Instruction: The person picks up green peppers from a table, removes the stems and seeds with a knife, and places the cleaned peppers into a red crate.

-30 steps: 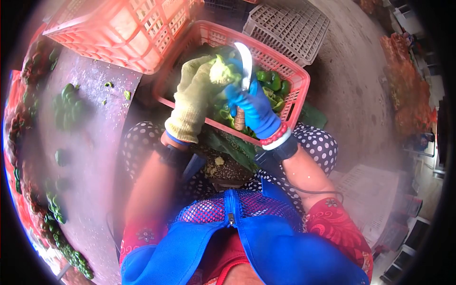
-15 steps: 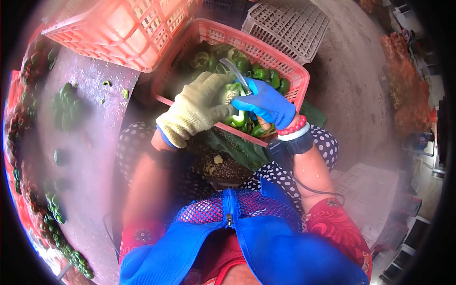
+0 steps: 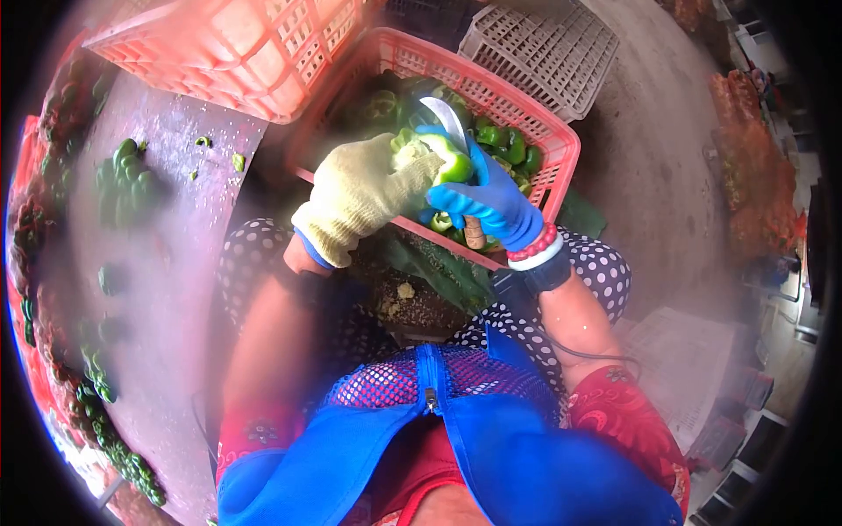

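My left hand (image 3: pixel 360 188), in a cream knitted glove, is closed on a cut green bell pepper (image 3: pixel 453 167), with its thumb against the pale inside. Pale pepper flesh or core shows at its fingertips, partly covered by the glove. My right hand (image 3: pixel 498 200), in a blue glove, grips a knife (image 3: pixel 447 118) and touches the pepper from the right. The curved blade points up and left above the pepper; the wooden handle shows below the palm. Both hands are above a pink plastic crate (image 3: pixel 561 131) holding cut green peppers (image 3: pixel 381 107).
A second pink crate (image 3: pixel 237 53) stands at the upper left. Behind is a grey slatted crate (image 3: pixel 544 53). Green peppers (image 3: pixel 127 184) and scraps lie on the surface at left. Loose seeds and a pale clump (image 3: pixel 405 290) lie below, between the knees.
The pepper has turned, so its seeds no longer face me and its green skin shows more. The knife blade stands further out above the right hand. The left thumb has moved onto the pepper.
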Demonstrator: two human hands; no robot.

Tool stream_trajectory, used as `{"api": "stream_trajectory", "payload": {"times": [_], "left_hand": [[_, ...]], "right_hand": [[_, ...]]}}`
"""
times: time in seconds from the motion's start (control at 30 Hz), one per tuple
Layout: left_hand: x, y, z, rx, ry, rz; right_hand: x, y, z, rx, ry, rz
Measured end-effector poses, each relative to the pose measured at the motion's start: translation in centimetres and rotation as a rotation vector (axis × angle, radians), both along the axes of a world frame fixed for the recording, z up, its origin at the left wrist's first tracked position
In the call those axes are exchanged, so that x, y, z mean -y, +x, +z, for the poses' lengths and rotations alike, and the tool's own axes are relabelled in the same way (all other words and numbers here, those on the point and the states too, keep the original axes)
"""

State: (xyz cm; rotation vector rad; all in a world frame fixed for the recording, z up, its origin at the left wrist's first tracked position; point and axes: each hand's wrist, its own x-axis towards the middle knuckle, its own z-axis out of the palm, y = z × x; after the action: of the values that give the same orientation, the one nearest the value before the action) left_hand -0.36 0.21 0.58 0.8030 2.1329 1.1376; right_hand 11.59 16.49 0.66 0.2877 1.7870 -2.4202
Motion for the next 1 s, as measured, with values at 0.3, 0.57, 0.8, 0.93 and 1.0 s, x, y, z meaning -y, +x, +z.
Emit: {"api": "stream_trajectory", "payload": {"times": [0.3, 0.57, 0.8, 0.93, 1.0], "left_hand": [[1.3, -0.9, 0.4, 0.547, 0.283, -0.127], [1.4, -0.8, -2.8, 0.867, 0.595, -0.03], [0.8, -0.6, -2.7, 0.745, 0.952, 0.185], [5.2, -0.9, 3.0, 0.919, 1.026, 0.018], [11.8, -1.0, 5.7, 0.599, 0.718, 0.252]], "right_hand": [[0.3, 0.5, 0.4, 0.028, -0.196, 0.082], [1.4, 0.9, -0.6, -0.142, -0.31, -0.051], [-0.7, 0.6, -3.6, -0.182, -0.551, -0.092], [-2.7, 0.5, -1.5, -0.178, -0.439, -0.21], [-4.2, 0.2, -1.7, 0.025, -0.121, -0.288]]}}
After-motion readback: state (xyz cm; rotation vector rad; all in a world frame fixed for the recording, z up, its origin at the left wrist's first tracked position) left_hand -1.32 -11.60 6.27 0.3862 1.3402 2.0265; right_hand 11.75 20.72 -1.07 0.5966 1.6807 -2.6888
